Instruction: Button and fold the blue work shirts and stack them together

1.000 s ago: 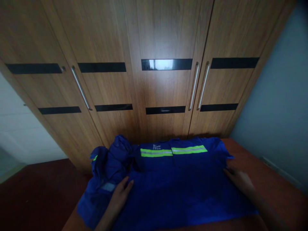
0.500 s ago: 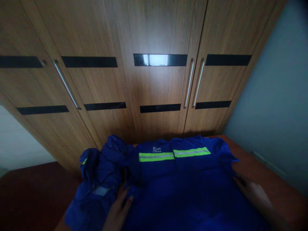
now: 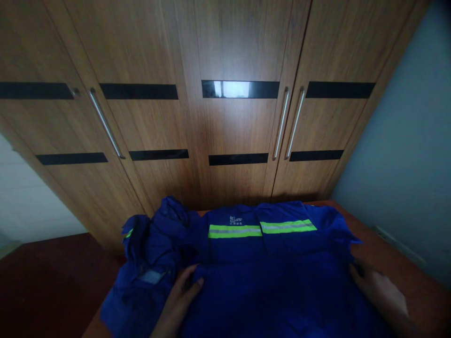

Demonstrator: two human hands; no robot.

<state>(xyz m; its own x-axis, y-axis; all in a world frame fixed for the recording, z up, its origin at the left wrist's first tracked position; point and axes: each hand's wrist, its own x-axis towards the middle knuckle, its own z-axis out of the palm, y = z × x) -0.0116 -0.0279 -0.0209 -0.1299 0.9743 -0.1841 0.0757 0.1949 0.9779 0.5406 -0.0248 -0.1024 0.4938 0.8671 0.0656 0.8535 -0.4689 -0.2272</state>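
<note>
Fingers of the person's left grip (image 3: 181,295) curl, slightly parted, at one side of the blue jacket (image 3: 282,291); the right grip (image 3: 378,288) bends at the other — whether either pinches cloth, one cannot tell. The jacket spans crosswise between them, equally near both, its reflective strips (image 3: 235,231) beyond — towards the wardrobe (image 3: 236,180).

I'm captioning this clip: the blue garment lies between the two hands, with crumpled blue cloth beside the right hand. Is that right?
Not quite: the head view shows the crumpled blue cloth beside the left hand, not the right hand. The blue garment does lie between the two hands.
</note>
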